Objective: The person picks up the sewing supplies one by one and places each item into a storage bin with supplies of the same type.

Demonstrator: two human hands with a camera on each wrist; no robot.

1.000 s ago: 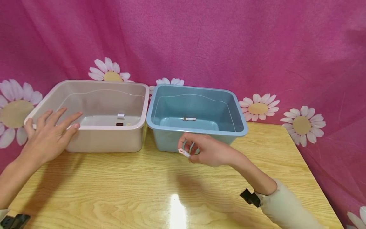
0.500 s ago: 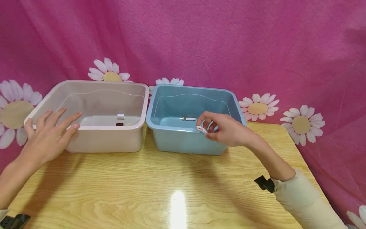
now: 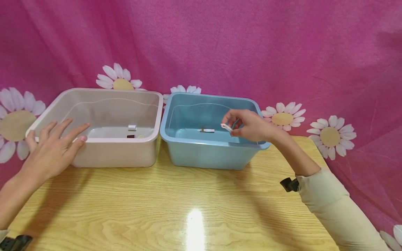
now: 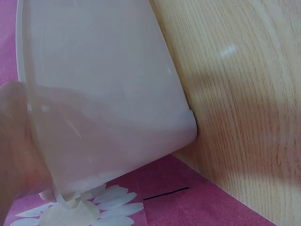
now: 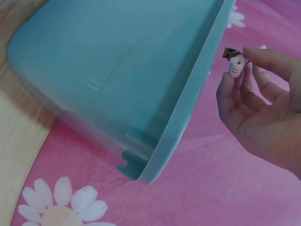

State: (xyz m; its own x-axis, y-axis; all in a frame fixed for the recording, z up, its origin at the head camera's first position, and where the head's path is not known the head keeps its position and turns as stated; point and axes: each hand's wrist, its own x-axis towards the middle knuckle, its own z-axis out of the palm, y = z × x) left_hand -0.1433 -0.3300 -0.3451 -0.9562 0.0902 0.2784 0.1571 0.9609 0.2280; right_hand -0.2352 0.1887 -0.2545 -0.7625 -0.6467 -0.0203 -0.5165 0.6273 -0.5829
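My right hand (image 3: 249, 126) pinches a small folded tape measure (image 3: 226, 127) between thumb and fingertips, over the inside of the blue bin (image 3: 204, 155). In the right wrist view the tape measure (image 5: 236, 68) is white with red print, and a brass-coloured metal end shows beside it. On the blue bin's floor lies a narrow white piece (image 3: 207, 130) with a brownish end. My left hand (image 3: 54, 150) rests with spread fingers over the front left rim of the beige bin (image 3: 116, 153).
Inside the beige bin are a white spool (image 3: 132, 127), a dark red spool (image 3: 131, 136) and a pale yellow round piece (image 3: 141, 136). Both bins stand side by side on a wooden table (image 3: 141, 202), before a pink daisy-print cloth (image 3: 213, 45).
My right hand has moved up and away from me with the tape measure, from in front of the blue bin to over its inside. My left hand has stayed put.
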